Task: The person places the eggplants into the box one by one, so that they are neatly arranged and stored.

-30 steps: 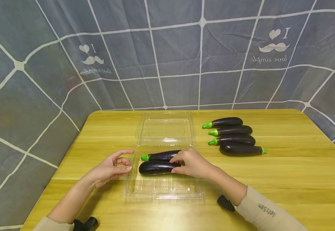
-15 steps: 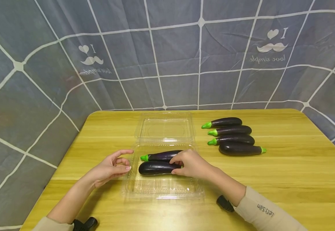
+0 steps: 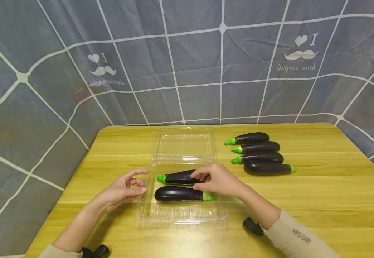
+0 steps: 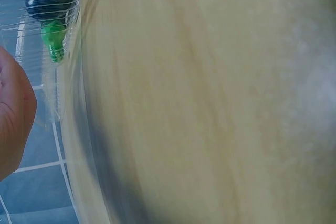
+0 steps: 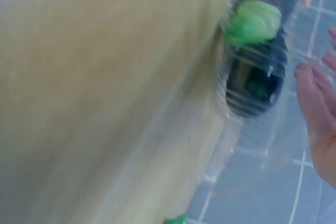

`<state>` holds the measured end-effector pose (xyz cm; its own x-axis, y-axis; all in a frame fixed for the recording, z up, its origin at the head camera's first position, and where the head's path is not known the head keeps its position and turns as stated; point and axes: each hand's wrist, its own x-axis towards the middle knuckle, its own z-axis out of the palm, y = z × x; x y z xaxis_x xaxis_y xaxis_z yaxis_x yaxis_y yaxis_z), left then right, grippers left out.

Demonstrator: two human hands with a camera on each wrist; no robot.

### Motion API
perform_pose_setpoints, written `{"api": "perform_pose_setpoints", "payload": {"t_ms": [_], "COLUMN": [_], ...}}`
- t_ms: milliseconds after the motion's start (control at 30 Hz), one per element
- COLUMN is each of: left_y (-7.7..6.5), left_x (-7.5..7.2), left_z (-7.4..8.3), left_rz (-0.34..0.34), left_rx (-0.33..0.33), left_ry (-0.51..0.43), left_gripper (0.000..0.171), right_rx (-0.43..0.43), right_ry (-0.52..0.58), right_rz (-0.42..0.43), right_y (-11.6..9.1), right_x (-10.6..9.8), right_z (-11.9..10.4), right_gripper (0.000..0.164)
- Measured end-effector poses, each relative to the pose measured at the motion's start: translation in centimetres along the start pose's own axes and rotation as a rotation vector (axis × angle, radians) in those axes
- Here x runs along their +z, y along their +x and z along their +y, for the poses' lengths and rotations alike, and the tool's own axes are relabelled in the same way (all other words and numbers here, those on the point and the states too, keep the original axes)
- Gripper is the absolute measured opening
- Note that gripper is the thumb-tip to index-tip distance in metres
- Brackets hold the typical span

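The front eggplant had shifted toward the person, parting from the rear eggplant and baring its green stem end, as the right hand let go. That hand hovered by the rear one's right end, fingers relaxed and released. Both eggplants lay in a clear plastic container, its lid folded back. The left hand, likewise unclenched, was poised at the container's left edge; contact could not be told. Four more eggplants lay clustered to the right on the wooden table.
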<state>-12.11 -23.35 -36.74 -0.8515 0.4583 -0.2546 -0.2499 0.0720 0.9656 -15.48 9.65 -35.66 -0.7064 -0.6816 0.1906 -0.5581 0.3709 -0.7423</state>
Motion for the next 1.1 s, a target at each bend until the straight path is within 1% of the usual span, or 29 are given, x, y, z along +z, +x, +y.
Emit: {"api": "perform_pose_setpoints", "payload": {"t_ms": [133,267,400,533,767,867,1100], "left_y": [0.0,0.0,0.0,0.0,0.0,0.0,-0.1], "left_x": [0.0,0.0,-0.1,-0.1,0.0,0.0,0.1], "left_z": [0.0,-0.1,-0.1,-0.1,0.0,0.1,0.3], "left_rz": [0.002,-0.003,-0.007,-0.009,-0.012,-0.012,-0.016], "left_rx": [-0.006,-0.005,-0.004,-0.002,-0.001,-0.003,0.011], "left_ry": [0.001,0.004,0.003,-0.002,-0.009,-0.012,-0.021], "left_gripper": [0.064,0.065,0.066,0.065,0.067,0.066,0.060], "right_rx": [0.046,0.058,0.090,0.131,0.179,0.200,0.216], "right_ry": [0.052,0.064,0.058,0.009,-0.040,-0.082,-0.145], "right_rz": [0.039,0.087,0.141,0.197,0.271,0.301,0.332], "right_y": [-0.6,-1.4,-2.6,-4.0,-6.8,-7.9,-10.0], "right_x": [-1.3,-2.8,-4.5,-6.0,-8.6,-9.5,-11.1], "right_z": [-0.1,0.1,0.6,1.4,2.6,3.1,4.1], "right_gripper": [0.028,0.029,0.028,0.028,0.028,0.029,0.029]}}
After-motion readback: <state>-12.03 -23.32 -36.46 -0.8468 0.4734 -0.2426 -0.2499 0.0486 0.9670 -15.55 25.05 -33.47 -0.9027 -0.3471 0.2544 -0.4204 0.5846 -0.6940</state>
